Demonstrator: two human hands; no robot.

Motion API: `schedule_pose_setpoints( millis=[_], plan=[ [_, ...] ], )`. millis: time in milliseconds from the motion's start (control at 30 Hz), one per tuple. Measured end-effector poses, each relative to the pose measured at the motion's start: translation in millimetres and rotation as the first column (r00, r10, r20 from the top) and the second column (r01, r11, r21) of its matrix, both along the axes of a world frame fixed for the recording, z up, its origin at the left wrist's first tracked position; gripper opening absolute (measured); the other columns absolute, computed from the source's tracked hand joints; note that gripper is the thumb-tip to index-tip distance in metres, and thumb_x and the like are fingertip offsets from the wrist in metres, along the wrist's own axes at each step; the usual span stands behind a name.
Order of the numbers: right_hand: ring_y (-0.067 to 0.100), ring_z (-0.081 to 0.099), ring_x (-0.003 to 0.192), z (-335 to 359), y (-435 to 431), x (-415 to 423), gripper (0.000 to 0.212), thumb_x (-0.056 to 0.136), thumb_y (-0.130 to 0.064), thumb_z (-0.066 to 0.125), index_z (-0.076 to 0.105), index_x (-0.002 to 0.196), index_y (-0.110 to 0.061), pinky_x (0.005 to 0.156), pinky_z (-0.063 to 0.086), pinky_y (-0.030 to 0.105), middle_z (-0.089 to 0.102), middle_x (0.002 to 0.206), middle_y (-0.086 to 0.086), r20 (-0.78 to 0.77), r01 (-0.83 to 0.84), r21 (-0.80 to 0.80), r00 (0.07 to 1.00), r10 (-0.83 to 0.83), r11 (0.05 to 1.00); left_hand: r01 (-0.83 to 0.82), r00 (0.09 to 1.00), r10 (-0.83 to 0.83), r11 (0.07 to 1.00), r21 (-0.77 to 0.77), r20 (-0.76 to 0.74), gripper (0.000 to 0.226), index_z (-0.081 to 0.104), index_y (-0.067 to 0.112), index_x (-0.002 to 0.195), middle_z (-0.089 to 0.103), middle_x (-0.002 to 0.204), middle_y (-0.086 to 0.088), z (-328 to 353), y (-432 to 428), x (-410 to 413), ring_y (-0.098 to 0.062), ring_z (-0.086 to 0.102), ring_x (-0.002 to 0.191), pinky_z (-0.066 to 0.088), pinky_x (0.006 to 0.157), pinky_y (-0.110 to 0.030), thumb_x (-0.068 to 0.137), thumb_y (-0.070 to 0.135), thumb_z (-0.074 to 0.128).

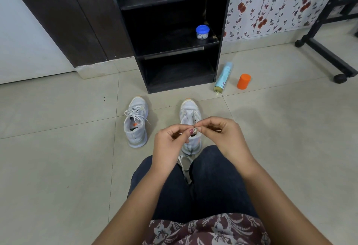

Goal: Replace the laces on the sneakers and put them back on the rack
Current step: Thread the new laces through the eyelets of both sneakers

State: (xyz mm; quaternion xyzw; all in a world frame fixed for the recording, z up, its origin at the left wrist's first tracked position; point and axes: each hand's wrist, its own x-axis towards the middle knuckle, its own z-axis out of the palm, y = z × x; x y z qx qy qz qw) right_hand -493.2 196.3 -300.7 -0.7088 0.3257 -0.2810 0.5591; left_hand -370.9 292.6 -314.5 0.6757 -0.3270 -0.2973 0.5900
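From my remote seat I see both hands raised over the floor tiles (58,167), just above the person's knees. The left hand (170,140) has its fingers curled, thumb and forefinger pinching a white lace (195,128). The right hand (219,134) meets it fingertip to fingertip and pinches the same lace, its other fingers folded in. More of the lace (or a second one, I cannot tell which) lies slack between the knees, on the dark trousers.

Directly beneath the hands stands one grey sneaker (190,113), toe pointing at the rack (174,31) and tongue lifted; its heel is partly hidden behind the fingers. The laced sneaker (136,122) sits to its left, well apart from it, also toe toward the rack, with its white laces loose across the top.

The rack is black and stands against the wall; a small jar with a blue lid (202,31) rests on its middle shelf. Right of its base a spray can (222,77) lies on its side, with an orange cap (243,81) upright near it.
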Motion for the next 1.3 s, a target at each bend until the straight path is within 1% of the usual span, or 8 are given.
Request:
schedule_pose_setpoints(
  millis=[100,267,467,833,900,967,1067,1300],
  plan=[
    [0.001,0.067,0.074,2.3,2.2,3.1,0.021,0.079,-0.003,0.074,0.073,0.085,-0.023,0.07,0.048,0.01,0.073,0.077,-0.009,0.03,0.043,0.001,0.999,-0.043,0.999,-0.044,0.992,0.042,0.999,-0.022,-0.118,0.011,0.073,0.004,0.095,0.074,0.083,-0.007,1.0,-1.3,-0.9,-0.014,0.065,0.065,0.051,0.061,-0.018,0.088,0.005,0.064],
    [-0.001,0.067,0.076,3.8,8.3,5.0,0.021,0.079,-0.004,0.075,0.071,0.091,-0.021,0.068,0.049,0.009,0.072,0.077,-0.01,0.015,0.129,-0.086,0.992,-0.128,0.988,-0.022,0.966,0.021,1.0,-0.003,-0.257,0.012,0.072,0.004,0.094,0.073,0.079,-0.005,7.3,-1.6,-3.2,-0.014,0.063,0.063,0.053,0.066,-0.022,0.09,0.006,0.062],
    [0.002,0.057,0.094,-3.2,6.9,2.7,0.018,0.079,-0.024,0.076,0.073,0.094,-0.033,0.079,0.047,0.02,0.07,0.083,-0.018,-0.098,0.121,-0.393,0.98,-0.173,0.912,0.047,0.911,-0.007,0.995,0.086,-0.413,0.011,0.072,0.008,0.089,0.07,0.076,-0.003,13.2,-1.2,-0.4,-0.012,0.061,0.067,0.054,0.069,-0.026,0.09,0.013,0.062],
    [0.007,0.047,0.1,-22.1,19.2,13.4,0.024,0.084,-0.02,0.071,0.073,0.107,-0.027,0.086,0.036,0.006,0.064,0.094,-0.012,0.015,0.21,-0.426,0.974,-0.225,0.88,0.025,0.829,0.027,0.996,0.085,-0.559,0.022,0.068,0.014,0.073,0.067,0.072,-0.001,16.4,-7.1,-3.9,-0.016,0.065,0.076,0.053,0.072,-0.028,0.092,0.015,0.058],
    [0.005,0.048,0.103,-24.4,18.4,13.9,0.025,0.085,-0.022,0.07,0.072,0.109,-0.029,0.089,0.035,0.007,0.064,0.099,-0.011,-0.004,0.181,-0.32,0.981,-0.193,0.93,0.032,0.833,0.025,0.995,0.092,-0.553,0.021,0.067,0.013,0.074,0.066,0.068,0.001,16.5,-6.1,-2.6,-0.014,0.065,0.072,0.054,0.068,-0.024,0.092,0.014,0.057],
    [0.008,0.055,0.107,-23.1,17.8,15.1,0.024,0.084,-0.018,0.071,0.073,0.106,-0.026,0.093,0.04,0.015,0.066,0.104,-0.002,0.083,0.144,-0.003,0.986,-0.143,0.99,0.045,0.838,0.017,0.994,0.1,-0.545,0.018,0.067,0.011,0.078,0.065,0.066,0.001,17.1,-5.3,-0.6,-0.012,0.064,0.067,0.054,0.064,-0.023,0.092,0.014,0.057],
    [0.014,0.066,0.102,-22.1,14.1,12.8,0.015,0.082,-0.004,0.07,0.075,0.095,-0.01,0.086,0.049,0.02,0.071,0.103,0.009,0.244,0.048,0.368,0.959,-0.146,0.928,0.074,0.843,0.001,0.99,0.118,-0.537,0.013,0.067,0.008,0.083,0.064,0.066,0.0,16.8,-5.5,0.0,-0.011,0.063,0.063,0.054,0.064,-0.024,0.092,0.013,0.058],
    [0.012,0.068,0.094,-27.8,17.5,14.9,0.01,0.08,0.0,0.07,0.074,0.088,-0.004,0.08,0.05,0.016,0.071,0.093,0.008,0.28,0.112,0.464,0.923,-0.266,0.879,0.085,0.881,0.021,0.976,0.202,-0.473,0.014,0.069,0.008,0.079,0.067,0.067,0.001,13.0,-10.4,1.5,-0.011,0.061,0.056,0.056,0.066,-0.024,0.089,0.017,0.065]
  ],
)
